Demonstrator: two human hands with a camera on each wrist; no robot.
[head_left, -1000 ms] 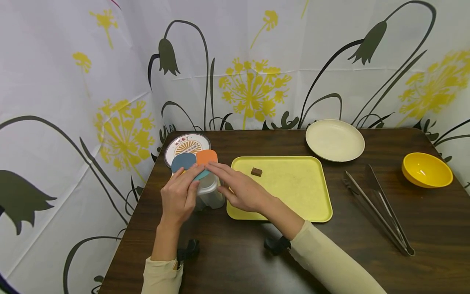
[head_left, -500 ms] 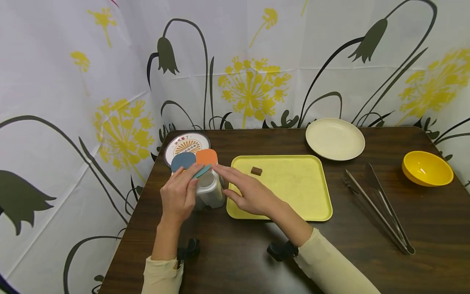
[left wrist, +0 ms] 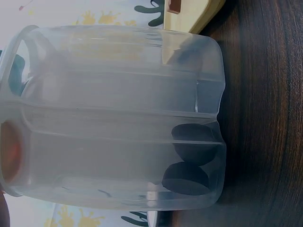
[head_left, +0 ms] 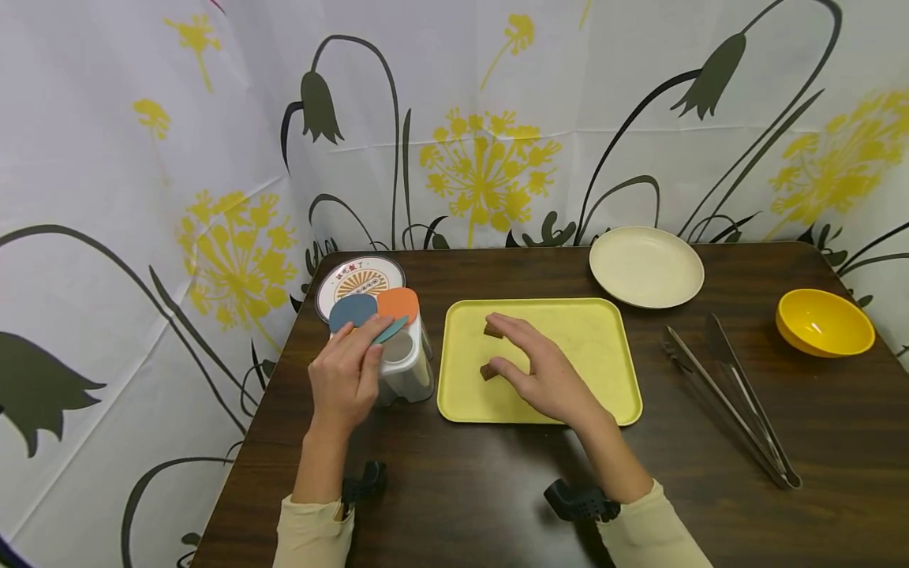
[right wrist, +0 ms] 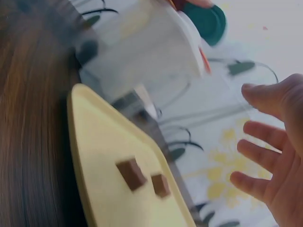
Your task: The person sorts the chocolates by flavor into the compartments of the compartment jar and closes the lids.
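Observation:
At the left of the head view stands a clear plastic container point(head_left: 405, 383) whose top has several coloured lids, among them a blue lid point(head_left: 353, 310) and an orange lid point(head_left: 398, 303). My left hand point(head_left: 342, 383) holds the teal lid point(head_left: 390, 330) tilted up, thumb below it, over an uncovered compartment. Dark round pieces point(left wrist: 185, 178) lie near the container's base in the left wrist view. Above the yellow tray point(head_left: 568, 355) hovers my right hand point(head_left: 550, 379), fingers and thumb spread apart. Two brown blocks point(right wrist: 131, 174) lie on that tray, apart from the right hand in its wrist view.
Behind the container is a white printed plate point(head_left: 360, 276). A cream plate point(head_left: 646, 267) sits at the back right, a yellow bowl point(head_left: 824, 323) farther right. Metal tongs point(head_left: 753, 410) lie right of the tray. A patterned curtain point(head_left: 497, 79) hangs behind the table.
The teal lid has tilted up, and my right hand has left it, moving right over the tray. A second brown block now shows there. My left hand has stayed at the lid.

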